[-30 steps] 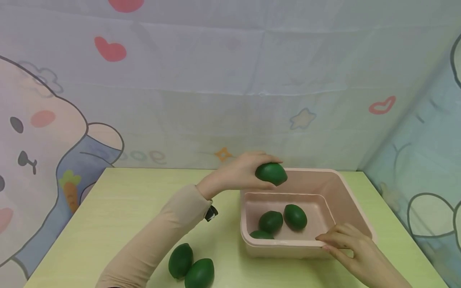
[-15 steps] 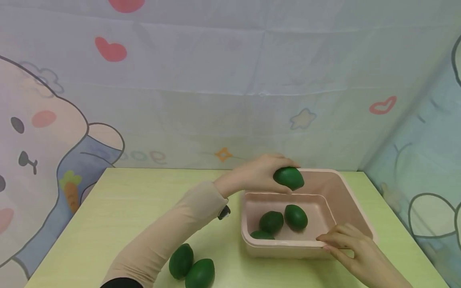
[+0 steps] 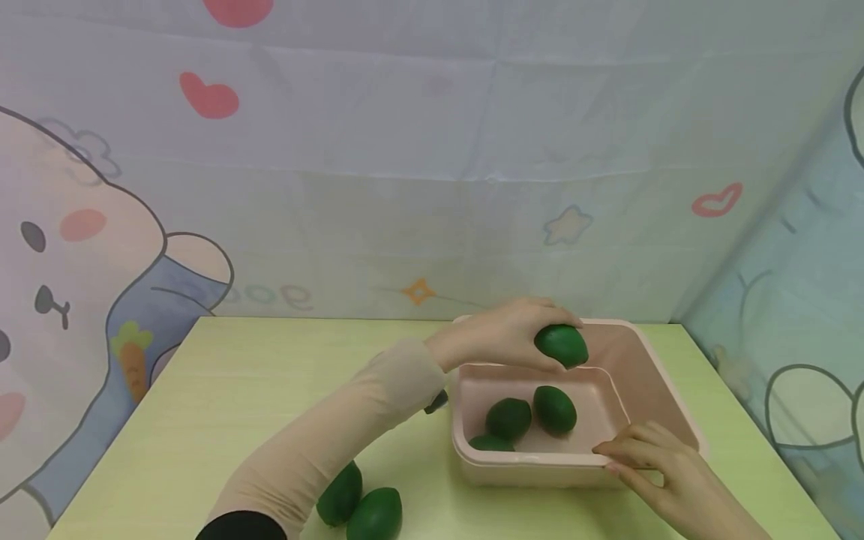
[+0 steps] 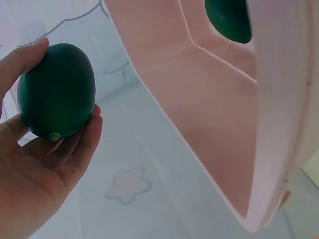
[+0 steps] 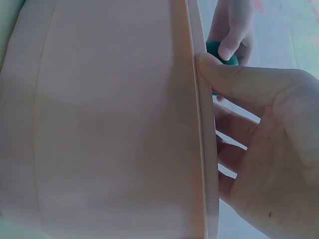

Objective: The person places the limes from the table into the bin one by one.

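My left hand (image 3: pixel 511 334) holds a dark green avocado (image 3: pixel 562 346) between thumb and fingers, above the back part of a pink plastic bin (image 3: pixel 540 459). In the left wrist view a small pale stem nub shows on this avocado (image 4: pixel 57 92), with the thumb on one side and the fingers curled on the other. Three more avocados lie inside the bin at its left, one avocado (image 3: pixel 555 410) nearest the middle. My right hand (image 3: pixel 658 469) grips the bin's front rim near the right corner, thumb outside and fingers over the inside, as the right wrist view shows.
Two avocados lie on the light yellow-green table (image 3: pixel 283 375) left of the bin, one avocado (image 3: pixel 375 514) in front and the other partly behind the left sleeve (image 3: pixel 337 427). A cloth backdrop (image 3: pixel 378 187) with cartoon prints hangs behind the table.
My left hand has carried the avocado to the right and slightly lower, further over the bin. The right hand stays on the rim, and the other avocados lie as before.
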`<state>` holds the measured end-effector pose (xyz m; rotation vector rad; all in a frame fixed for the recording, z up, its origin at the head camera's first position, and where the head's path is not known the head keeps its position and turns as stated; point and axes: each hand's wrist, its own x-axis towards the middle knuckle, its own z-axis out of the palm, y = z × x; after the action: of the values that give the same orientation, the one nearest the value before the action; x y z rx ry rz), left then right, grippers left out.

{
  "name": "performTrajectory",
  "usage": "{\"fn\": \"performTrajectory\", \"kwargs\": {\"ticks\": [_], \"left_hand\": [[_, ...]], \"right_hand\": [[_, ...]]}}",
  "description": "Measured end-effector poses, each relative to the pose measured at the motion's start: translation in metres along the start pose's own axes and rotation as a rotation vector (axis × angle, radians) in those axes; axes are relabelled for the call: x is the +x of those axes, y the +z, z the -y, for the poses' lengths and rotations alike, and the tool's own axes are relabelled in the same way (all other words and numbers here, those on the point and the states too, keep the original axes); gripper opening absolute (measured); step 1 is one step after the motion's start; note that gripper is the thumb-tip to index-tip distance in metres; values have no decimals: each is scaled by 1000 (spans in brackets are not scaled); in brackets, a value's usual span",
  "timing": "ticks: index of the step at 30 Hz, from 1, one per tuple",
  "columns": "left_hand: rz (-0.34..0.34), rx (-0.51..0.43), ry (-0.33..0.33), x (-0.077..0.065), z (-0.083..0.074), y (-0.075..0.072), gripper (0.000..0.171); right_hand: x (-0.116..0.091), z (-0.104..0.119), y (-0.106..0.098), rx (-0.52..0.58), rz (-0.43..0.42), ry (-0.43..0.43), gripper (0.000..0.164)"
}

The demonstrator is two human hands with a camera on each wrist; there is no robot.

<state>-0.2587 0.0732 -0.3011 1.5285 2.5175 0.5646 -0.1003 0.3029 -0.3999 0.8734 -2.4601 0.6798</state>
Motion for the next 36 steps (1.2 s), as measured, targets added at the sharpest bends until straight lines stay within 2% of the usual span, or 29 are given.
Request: {"fn": "performTrajectory", "kwargs": {"ticks": [11,36], "left_hand": [[76,34,-28,10,-4,3,61],[164,107,3,39,-5,16,56]], "right_hand": [[1,3,-1,-8,15,43,43],[1,2,-2,-4,35,55,45]]}}
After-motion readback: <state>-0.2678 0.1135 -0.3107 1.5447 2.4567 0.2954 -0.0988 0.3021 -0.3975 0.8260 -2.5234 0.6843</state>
